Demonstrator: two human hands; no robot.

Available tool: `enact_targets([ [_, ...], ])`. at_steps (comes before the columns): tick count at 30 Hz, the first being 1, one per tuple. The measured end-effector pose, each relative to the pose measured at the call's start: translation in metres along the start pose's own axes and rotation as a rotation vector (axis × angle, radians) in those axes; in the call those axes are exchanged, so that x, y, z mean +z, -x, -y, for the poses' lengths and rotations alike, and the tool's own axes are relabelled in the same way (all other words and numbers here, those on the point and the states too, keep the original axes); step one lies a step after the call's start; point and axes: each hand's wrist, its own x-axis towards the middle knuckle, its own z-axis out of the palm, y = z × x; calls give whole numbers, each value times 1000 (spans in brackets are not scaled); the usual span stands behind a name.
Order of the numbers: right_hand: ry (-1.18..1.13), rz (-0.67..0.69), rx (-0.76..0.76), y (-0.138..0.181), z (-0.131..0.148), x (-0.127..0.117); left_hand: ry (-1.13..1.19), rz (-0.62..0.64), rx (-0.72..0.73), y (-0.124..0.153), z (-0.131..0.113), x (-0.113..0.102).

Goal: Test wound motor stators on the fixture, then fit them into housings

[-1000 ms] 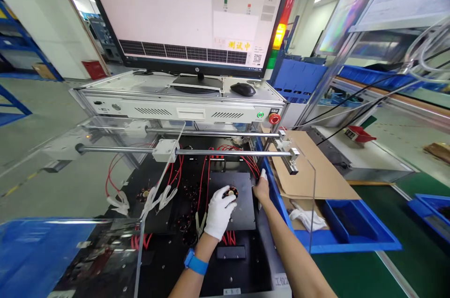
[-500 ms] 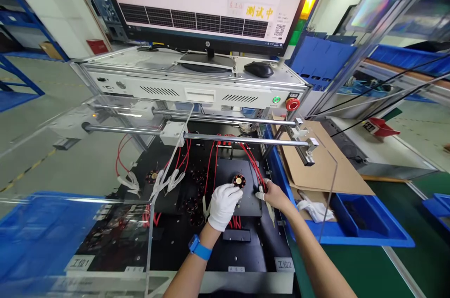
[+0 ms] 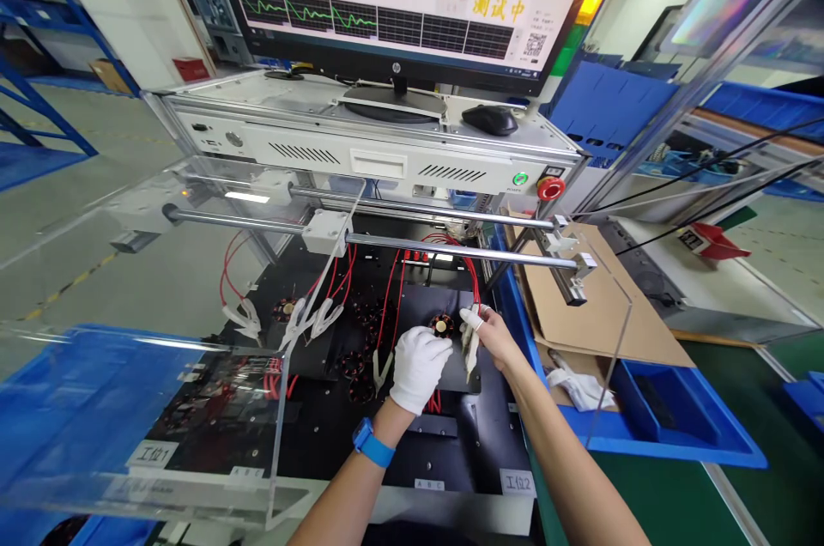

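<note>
My left hand (image 3: pixel 419 366), in a white glove, rests with curled fingers on the black fixture plate (image 3: pixel 412 306), touching a small round motor (image 3: pixel 442 324) with a gold centre. My bare right hand (image 3: pixel 494 336), with white finger cots, pinches white test clips (image 3: pixel 470 340) on red wires (image 3: pixel 471 278) just right of the motor. More dark motors (image 3: pixel 353 366) lie on the black bed to the left, beside other white clips (image 3: pixel 307 318).
Two steel rails (image 3: pixel 425 250) cross above the bed. A clear acrylic guard (image 3: pixel 160 409) stands at the left. Behind are a monitor (image 3: pixel 412 5), a mouse (image 3: pixel 489 119) and a red stop button (image 3: pixel 550 188). Cardboard (image 3: pixel 598 306) and a blue tray (image 3: pixel 682 421) sit at the right.
My right hand moved from the plate's right edge toward the motor and took up the white clips. The left hand stayed at the motor. A green trace appeared on the monitor.
</note>
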Motion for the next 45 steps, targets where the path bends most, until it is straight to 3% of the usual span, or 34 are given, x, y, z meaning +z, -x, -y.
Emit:
enact_targets([
  [11,-18,-54,-37,-2,-2,8,19,-45,19,1,1,1],
  [15,-92,-42,33,-2,-6,-2,172,-104,-77,1,2,3],
  [20,-156,-262,1,-12,-19,-19,257,-154,-143,0,2,4],
  [23,-169,-315,-38,-19,-24,-18,270,-157,-151,-1,1,3],
  [32,-187,-347,-71,-24,-19,-3,268,-140,-130,0,4,3],
  [45,-174,-369,-73,-25,-20,-14,254,-150,-96,-1,5,3],
])
